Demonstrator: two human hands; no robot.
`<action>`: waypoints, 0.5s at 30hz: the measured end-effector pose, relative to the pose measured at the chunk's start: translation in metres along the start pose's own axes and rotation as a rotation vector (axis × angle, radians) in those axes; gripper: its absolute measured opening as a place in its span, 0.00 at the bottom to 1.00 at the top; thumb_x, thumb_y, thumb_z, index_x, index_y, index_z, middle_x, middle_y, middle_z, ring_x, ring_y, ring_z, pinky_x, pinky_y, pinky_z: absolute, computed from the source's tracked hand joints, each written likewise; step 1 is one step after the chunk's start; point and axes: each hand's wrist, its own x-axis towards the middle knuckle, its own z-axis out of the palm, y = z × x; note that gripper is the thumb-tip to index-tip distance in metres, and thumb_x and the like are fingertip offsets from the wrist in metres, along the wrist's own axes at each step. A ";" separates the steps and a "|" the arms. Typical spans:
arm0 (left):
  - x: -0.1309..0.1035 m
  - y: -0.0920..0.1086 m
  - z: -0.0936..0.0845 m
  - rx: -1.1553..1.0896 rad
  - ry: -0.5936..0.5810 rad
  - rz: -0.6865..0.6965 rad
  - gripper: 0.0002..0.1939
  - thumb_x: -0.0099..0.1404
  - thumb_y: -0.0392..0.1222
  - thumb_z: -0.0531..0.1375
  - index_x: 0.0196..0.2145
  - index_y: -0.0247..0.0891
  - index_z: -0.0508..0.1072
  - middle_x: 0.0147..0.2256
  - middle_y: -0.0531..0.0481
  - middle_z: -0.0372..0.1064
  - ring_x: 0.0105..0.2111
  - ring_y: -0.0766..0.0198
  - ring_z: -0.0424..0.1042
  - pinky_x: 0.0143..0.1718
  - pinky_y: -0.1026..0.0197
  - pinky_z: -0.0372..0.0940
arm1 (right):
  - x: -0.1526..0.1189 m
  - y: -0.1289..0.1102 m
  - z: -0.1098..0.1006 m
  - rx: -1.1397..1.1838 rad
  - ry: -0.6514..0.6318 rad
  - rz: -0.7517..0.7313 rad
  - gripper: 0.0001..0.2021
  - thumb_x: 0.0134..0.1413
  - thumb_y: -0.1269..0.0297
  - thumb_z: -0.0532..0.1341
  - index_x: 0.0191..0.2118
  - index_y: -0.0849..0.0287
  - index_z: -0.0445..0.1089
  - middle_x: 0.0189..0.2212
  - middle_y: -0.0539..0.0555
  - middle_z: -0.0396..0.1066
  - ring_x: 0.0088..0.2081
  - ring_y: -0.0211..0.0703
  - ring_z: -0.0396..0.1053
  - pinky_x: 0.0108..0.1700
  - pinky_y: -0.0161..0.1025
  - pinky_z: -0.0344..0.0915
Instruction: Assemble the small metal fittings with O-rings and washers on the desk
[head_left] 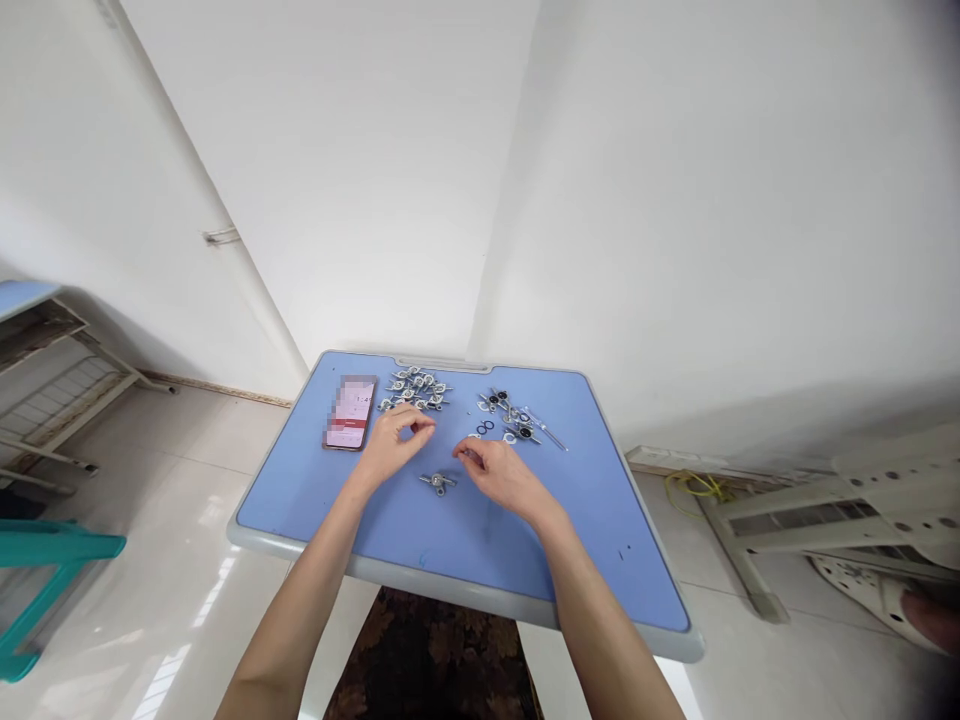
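phone near left hand shows partly pixelated digits

The left hand and the right hand are side by side above a desk, apart from each other. A single part lies on the desk near the gap between them, on the body's side. Just beyond the left hand is a heap of parts; to that hand's left, beside the heap, lies a phone. Just beyond the right hand lie two rings, with a second group of parts around and to the right of them. A wall stands beyond both hands. Well left of the left hand is a stool; well right of the right hand, a cable.
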 end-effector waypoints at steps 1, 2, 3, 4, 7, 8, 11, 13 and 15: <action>-0.006 0.002 -0.003 -0.011 -0.069 -0.021 0.06 0.64 0.40 0.59 0.34 0.38 0.75 0.31 0.49 0.70 0.33 0.63 0.69 0.39 0.60 0.64 | 0.001 0.001 0.000 -0.006 0.012 0.012 0.14 0.57 0.74 0.51 0.38 0.60 0.74 0.25 0.52 0.73 0.26 0.38 0.66 0.32 0.34 0.58; -0.013 0.003 -0.005 -0.012 -0.142 -0.043 0.06 0.63 0.41 0.60 0.36 0.38 0.76 0.33 0.49 0.70 0.35 0.63 0.69 0.39 0.60 0.64 | 0.002 0.002 -0.001 -0.008 0.023 0.025 0.14 0.57 0.74 0.51 0.39 0.60 0.74 0.25 0.53 0.73 0.26 0.38 0.67 0.32 0.34 0.58; -0.020 0.003 -0.007 -0.001 -0.214 -0.066 0.07 0.62 0.41 0.61 0.38 0.39 0.76 0.35 0.48 0.70 0.37 0.62 0.70 0.41 0.60 0.64 | 0.002 0.003 -0.001 -0.008 0.030 0.039 0.14 0.57 0.74 0.52 0.39 0.60 0.74 0.26 0.53 0.74 0.27 0.38 0.67 0.32 0.34 0.58; -0.027 0.002 -0.007 0.014 -0.261 -0.085 0.09 0.61 0.42 0.63 0.39 0.40 0.76 0.37 0.48 0.70 0.38 0.61 0.70 0.41 0.60 0.64 | 0.003 0.003 -0.001 -0.004 0.033 0.049 0.14 0.57 0.73 0.52 0.39 0.60 0.74 0.27 0.53 0.74 0.27 0.39 0.67 0.32 0.34 0.58; -0.042 0.001 -0.003 0.085 -0.310 -0.126 0.11 0.60 0.41 0.64 0.42 0.41 0.75 0.42 0.48 0.70 0.41 0.60 0.69 0.44 0.58 0.63 | 0.004 0.001 0.000 0.003 0.032 0.050 0.14 0.57 0.74 0.52 0.39 0.60 0.74 0.29 0.53 0.75 0.28 0.38 0.68 0.32 0.34 0.58; -0.044 0.001 -0.001 0.117 -0.313 -0.130 0.12 0.60 0.41 0.64 0.42 0.42 0.75 0.43 0.48 0.70 0.43 0.59 0.69 0.46 0.57 0.62 | 0.004 0.000 0.001 0.002 0.030 0.043 0.14 0.57 0.74 0.52 0.39 0.60 0.74 0.29 0.54 0.75 0.29 0.39 0.68 0.32 0.34 0.58; -0.044 0.002 0.005 0.196 -0.324 -0.115 0.10 0.60 0.39 0.64 0.41 0.42 0.74 0.44 0.49 0.70 0.44 0.58 0.69 0.49 0.55 0.59 | 0.004 -0.001 0.003 -0.003 0.029 0.034 0.14 0.56 0.75 0.52 0.39 0.60 0.75 0.31 0.54 0.75 0.30 0.39 0.69 0.34 0.34 0.58; -0.043 0.003 0.008 0.221 -0.335 -0.098 0.06 0.61 0.38 0.62 0.39 0.41 0.75 0.42 0.49 0.71 0.43 0.58 0.69 0.48 0.55 0.58 | 0.005 -0.001 0.004 -0.008 0.029 0.032 0.14 0.56 0.75 0.52 0.39 0.61 0.75 0.30 0.54 0.75 0.30 0.38 0.69 0.34 0.34 0.58; -0.042 0.001 0.010 0.226 -0.331 -0.092 0.04 0.62 0.37 0.61 0.36 0.41 0.75 0.40 0.49 0.71 0.42 0.59 0.69 0.47 0.55 0.58 | 0.005 0.000 0.004 -0.008 0.034 0.027 0.14 0.56 0.76 0.52 0.39 0.61 0.75 0.29 0.54 0.75 0.29 0.38 0.68 0.34 0.34 0.58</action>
